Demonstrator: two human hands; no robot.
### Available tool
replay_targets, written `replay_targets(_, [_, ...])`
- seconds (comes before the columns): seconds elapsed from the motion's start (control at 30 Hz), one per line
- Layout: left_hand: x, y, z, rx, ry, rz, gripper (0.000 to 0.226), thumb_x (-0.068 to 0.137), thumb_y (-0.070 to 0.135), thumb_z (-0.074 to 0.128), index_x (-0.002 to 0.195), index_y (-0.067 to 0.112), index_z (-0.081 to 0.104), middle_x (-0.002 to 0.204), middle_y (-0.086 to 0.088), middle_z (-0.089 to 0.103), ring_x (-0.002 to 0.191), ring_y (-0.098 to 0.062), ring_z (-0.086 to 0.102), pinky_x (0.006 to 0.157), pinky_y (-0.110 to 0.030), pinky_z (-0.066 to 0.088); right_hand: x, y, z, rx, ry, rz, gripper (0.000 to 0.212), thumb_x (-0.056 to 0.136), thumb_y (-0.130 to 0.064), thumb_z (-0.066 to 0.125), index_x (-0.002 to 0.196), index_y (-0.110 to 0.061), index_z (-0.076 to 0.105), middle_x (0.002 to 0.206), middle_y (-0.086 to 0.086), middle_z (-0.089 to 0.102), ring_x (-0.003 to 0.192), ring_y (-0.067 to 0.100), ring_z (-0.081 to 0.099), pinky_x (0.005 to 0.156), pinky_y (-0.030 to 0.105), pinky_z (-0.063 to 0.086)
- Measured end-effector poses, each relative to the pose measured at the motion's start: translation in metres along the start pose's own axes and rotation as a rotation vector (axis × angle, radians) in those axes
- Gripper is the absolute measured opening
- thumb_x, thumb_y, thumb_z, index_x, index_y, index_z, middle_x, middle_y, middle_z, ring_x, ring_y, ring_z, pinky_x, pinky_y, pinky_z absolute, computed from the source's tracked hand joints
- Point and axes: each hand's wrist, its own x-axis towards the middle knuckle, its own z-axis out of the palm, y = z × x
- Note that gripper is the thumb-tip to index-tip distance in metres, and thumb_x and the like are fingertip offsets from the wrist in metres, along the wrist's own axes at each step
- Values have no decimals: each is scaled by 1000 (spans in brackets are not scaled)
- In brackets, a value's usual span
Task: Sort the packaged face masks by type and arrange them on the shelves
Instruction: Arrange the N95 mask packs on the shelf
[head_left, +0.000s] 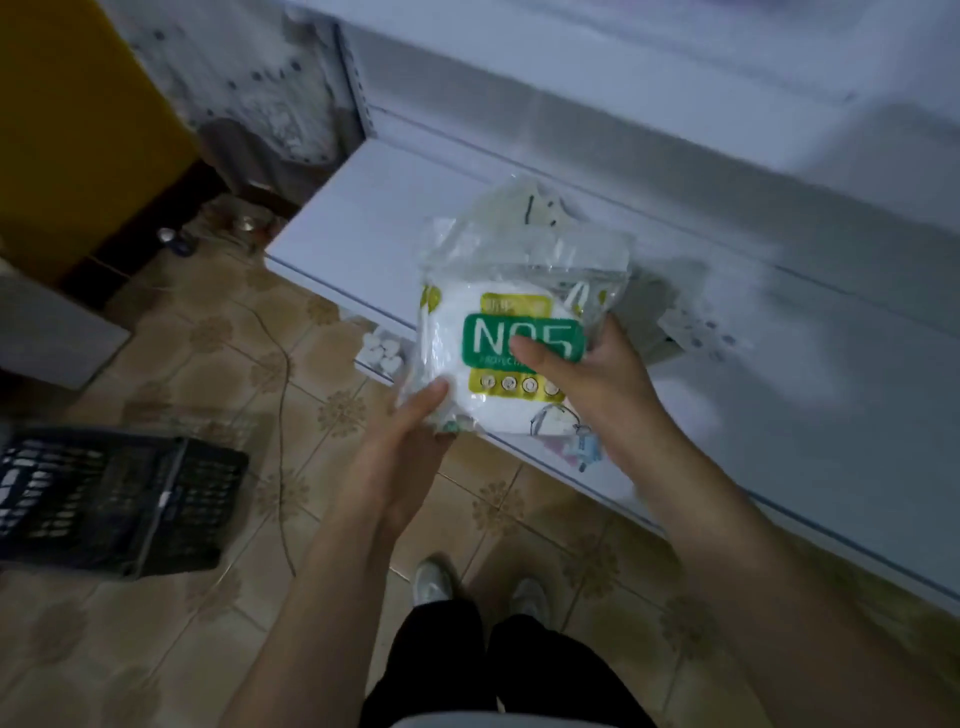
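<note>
Two hands, left (410, 421) and right (587, 374), grip a mask pack (498, 338) above the shelf (363, 218).
Fingers pinch only its lower edge; slick plastic may slip.

A low shelf (363, 208) runs across from the upper left toward the lower right, with a higher shelf (623, 62) behind it. Above the low shelf's front edge, a stack of mask packs (498, 332) sits between two hands: the left hand (400, 441) at its lower left corner, the right hand (597, 379) at its right side with the thumb across the top pack. More packs (696, 332) lie on the shelf just right of the stack. On the floor (208, 649) to the left sits a crate (114, 499). The person's feet (483, 587) stand before the shelf.
</note>
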Motion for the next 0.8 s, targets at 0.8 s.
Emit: replay_targets(0.8, [-2, 393, 69, 499, -29, 509, 36, 91, 20, 71, 125, 23, 59, 111, 1, 77, 99, -22, 75, 85, -39, 61, -8, -360, 77, 160, -232, -339, 54, 75, -49, 72, 120, -21, 62, 109, 2, 74, 95, 21, 72, 91, 42, 51])
